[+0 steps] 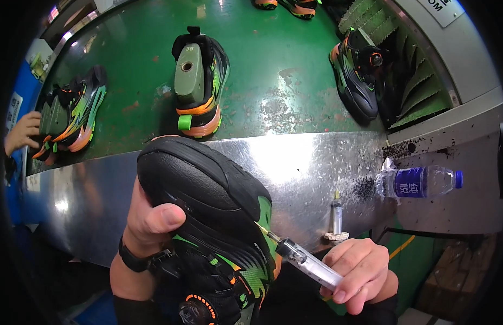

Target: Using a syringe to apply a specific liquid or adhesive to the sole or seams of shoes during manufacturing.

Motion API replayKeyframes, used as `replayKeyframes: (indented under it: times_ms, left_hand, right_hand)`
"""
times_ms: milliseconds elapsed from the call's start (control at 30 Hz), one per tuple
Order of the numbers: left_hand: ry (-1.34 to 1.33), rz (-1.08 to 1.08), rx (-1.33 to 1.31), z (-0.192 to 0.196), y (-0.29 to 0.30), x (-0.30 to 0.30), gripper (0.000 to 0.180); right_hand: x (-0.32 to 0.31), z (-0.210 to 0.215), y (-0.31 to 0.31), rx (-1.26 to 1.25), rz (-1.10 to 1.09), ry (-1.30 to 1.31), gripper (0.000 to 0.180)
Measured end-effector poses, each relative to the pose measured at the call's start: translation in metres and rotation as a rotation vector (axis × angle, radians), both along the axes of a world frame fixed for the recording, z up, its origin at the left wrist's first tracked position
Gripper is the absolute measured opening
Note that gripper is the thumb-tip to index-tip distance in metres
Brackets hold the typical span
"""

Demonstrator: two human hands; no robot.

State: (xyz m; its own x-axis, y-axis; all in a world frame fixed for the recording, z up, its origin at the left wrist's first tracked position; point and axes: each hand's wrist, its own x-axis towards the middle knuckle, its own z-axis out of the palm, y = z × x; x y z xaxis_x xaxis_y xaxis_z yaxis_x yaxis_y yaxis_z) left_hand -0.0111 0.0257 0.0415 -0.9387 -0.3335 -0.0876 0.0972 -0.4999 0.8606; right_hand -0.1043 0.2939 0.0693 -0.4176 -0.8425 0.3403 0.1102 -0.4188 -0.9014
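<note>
My left hand grips a black sneaker with green and orange trim, its thumb pressed on the dark upper near the toe. The shoe is tilted, toe away from me, and a round dial shows on it low in the view. In my right hand is a clear syringe, fingers closed around its rear end. The thin needle tip meets the seam between the shoe's upper and sole. Whether liquid is coming out is too small to tell.
A second syringe stands on the metal ledge, near a plastic bottle lying sideways. Beyond, the green surface carries more sneakers, one with a green shoe last. Another person's hand touches the left sneaker.
</note>
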Motion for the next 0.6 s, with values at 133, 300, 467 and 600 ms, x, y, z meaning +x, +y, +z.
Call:
replayKeyframes:
  times_ms: [133,300,467,600]
  left_hand:
    - [-0.008,-0.069,0.044,0.001,0.006,-0.006,0.082]
    - [-0.129,0.13,-0.174,0.027,-0.005,0.019,0.065]
    - [-0.231,0.109,-0.266,-0.003,-0.042,0.076,0.065]
    - [-0.476,0.216,-0.274,-0.011,-0.037,0.158,0.071]
  right_hand:
    - [-0.008,0.001,0.006,-0.073,-0.01,0.028,0.025]
    - [-0.009,0.036,0.051,-0.242,-0.125,0.198,0.024]
    - [-0.005,-0.008,0.123,0.339,-0.438,0.462,0.029]
    - [-0.001,-0.029,0.151,0.681,-0.573,0.491,0.027]
